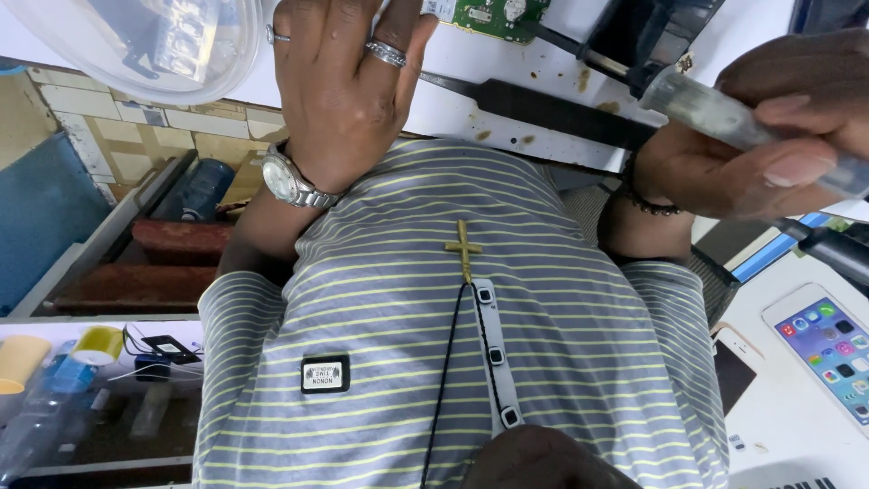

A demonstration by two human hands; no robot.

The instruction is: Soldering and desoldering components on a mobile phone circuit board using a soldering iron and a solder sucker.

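Clear plastic syringe (724, 113) gripped in closed right hand (769, 136); left hand (348, 86) spread open on white table (507, 91).

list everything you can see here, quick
clear syringe: 1, transparent, in right hand
circuit board: 1, green, top edge on white table
smartphones: 2, one white and lit, one dark-screened, right side
plastic container: 1, clear, top left
tape roll: 1, yellow, lower left
cross pendant: 1, gold, on striped shirt
wristwatch: 1, silver, left wrist
left hand: ringed, spread near board
right hand: gripping syringe
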